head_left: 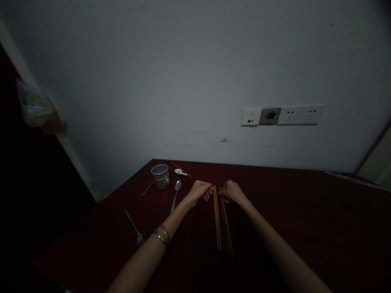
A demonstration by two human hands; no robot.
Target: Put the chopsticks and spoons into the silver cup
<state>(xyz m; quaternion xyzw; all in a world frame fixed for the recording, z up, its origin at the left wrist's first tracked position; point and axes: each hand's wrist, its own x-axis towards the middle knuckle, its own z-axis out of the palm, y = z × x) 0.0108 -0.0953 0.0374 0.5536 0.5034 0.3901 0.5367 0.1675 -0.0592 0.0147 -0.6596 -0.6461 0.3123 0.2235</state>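
Two pairs of wooden chopsticks lie side by side on the dark red table, pointing away from me. My left hand (pixel 201 190) is closed, its curled fingertips at the far end of the left chopsticks (pixel 217 219). Whether it grips both sticks of that pair is hard to make out. With thumb and fingers pinched, my right hand (pixel 231 191) holds the far end of the right chopsticks (pixel 226 224). A narrow gap separates the pairs. Two metal bangles circle my left wrist. Just left of that forearm lies a metal spoon (pixel 177 186), bowl pointing away.
A metal cup (pixel 161 177) stands at the back left, a single chopstick (pixel 148 188) beside it. Behind are a white spoon (pixel 181 172) and another chopstick (pixel 187 173). A dark metal utensil (pixel 132 223) lies front left. Wall sockets (pixel 299 115) sit above the table (pixel 305 211).
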